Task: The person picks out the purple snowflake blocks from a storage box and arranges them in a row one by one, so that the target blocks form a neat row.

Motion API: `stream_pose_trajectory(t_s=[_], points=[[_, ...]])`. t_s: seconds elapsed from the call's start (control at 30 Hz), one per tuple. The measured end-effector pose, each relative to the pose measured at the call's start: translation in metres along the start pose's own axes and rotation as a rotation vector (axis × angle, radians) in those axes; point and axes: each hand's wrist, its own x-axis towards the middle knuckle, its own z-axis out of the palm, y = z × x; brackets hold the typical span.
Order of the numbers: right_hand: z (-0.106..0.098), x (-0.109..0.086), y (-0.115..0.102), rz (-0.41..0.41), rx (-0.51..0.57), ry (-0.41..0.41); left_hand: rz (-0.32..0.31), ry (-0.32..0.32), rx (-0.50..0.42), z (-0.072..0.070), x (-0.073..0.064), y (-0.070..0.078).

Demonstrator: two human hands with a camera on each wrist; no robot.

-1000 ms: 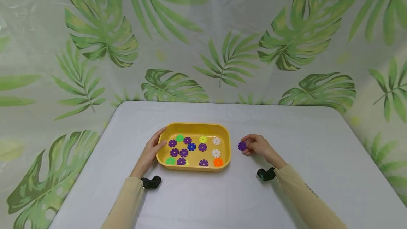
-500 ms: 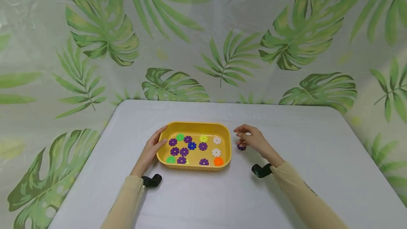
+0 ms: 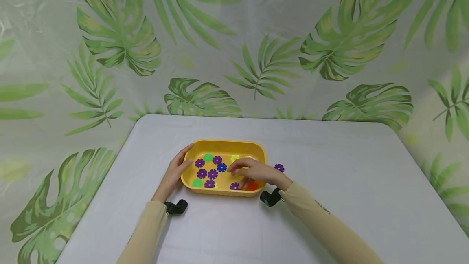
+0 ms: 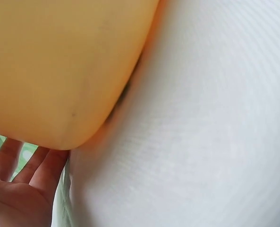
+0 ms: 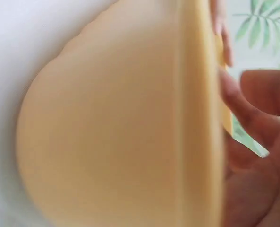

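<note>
Tray (image 3: 227, 146) of smooth yellow plastic, soft sheen on the walls; discs (image 3: 221, 168) within its rim look like flat, matt plastic. White table (image 3: 348, 162) matt, cloth-like, faint weave in the left wrist view. Beyond its far edge, creased backdrop (image 3: 271, 11) with slight gloss; sleeves (image 3: 146, 227) matt cloth.

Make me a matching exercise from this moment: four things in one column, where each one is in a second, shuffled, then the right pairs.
Column one
1. left hand
2. right hand
3. blue notched disc
4. rightmost purple notched disc in the head view

Column two
A. on the white tabletop, outside the tray
B. over the right part of the tray
C. lying inside the tray
D. at the left end of the yellow tray, gripping it

Pairs: 1-D, 2-B, 3-C, 4-A
</note>
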Motion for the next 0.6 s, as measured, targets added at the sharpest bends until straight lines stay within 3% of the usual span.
stream_pose_trajectory(t_s=[0.13,0.3,0.6], points=[[0.008,0.009,0.001,0.082,-0.07,-0.05,-0.004,0.002,-0.007,0.0,-0.001,0.0],[0.013,0.015,0.002,0.12,-0.112,-0.053,-0.012,0.004,-0.02,0.0,-0.001,-0.001],[0.019,0.02,0.006,0.151,-0.115,0.062,-0.011,0.01,-0.01,0.0,0.0,-0.002]])
